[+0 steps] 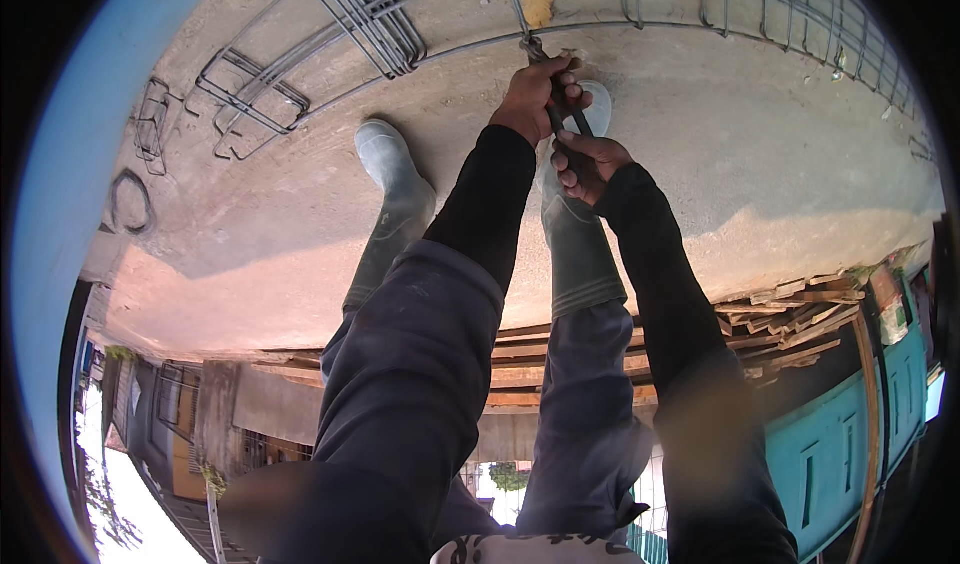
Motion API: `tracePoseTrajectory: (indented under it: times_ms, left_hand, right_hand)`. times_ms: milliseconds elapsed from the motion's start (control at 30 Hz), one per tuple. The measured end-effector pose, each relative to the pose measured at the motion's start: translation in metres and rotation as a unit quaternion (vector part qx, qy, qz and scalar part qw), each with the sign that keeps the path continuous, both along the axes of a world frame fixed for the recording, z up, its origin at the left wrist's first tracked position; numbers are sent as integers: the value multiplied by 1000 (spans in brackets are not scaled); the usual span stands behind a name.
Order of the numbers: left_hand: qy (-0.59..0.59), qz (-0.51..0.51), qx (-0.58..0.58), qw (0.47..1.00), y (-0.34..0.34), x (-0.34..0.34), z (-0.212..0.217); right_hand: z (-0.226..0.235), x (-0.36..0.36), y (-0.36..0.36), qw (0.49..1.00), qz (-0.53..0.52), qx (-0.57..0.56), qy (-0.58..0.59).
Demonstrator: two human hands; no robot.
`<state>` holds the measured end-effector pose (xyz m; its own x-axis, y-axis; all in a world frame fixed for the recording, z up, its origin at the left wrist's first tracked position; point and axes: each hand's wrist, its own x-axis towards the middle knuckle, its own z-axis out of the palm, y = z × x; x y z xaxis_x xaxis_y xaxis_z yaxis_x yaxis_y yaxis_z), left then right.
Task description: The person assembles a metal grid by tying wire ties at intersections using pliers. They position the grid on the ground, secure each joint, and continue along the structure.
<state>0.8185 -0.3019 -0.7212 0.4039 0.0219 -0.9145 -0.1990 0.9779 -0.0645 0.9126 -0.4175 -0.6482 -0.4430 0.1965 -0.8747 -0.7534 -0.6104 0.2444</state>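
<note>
Below, a concrete floor is crossed by a rebar cage. 2 grey rubber boots are planted beside it. Pliers, at the cage's bar, are gripped by the left hand and the right hand, both closed tight.

Both arms stretch forward in black sleeves. The left hand is clenched, fingers curled tight, knuckles outward. The right hand sits just beside the left hand, slightly nearer the body, its fingers also curled closed.
</note>
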Motion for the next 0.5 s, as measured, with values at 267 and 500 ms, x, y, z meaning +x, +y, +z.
tracePoseTrajectory:
  times_ms: [267,500]
  left_hand:
    - [143,-24,49,988,-16,26,-5]
    - [63,-175,67,980,-3,-7,-1]
  right_hand:
    - [-11,-32,-7,571,607,66,-548]
    - [-35,-3,-10,959,254,-22,-127]
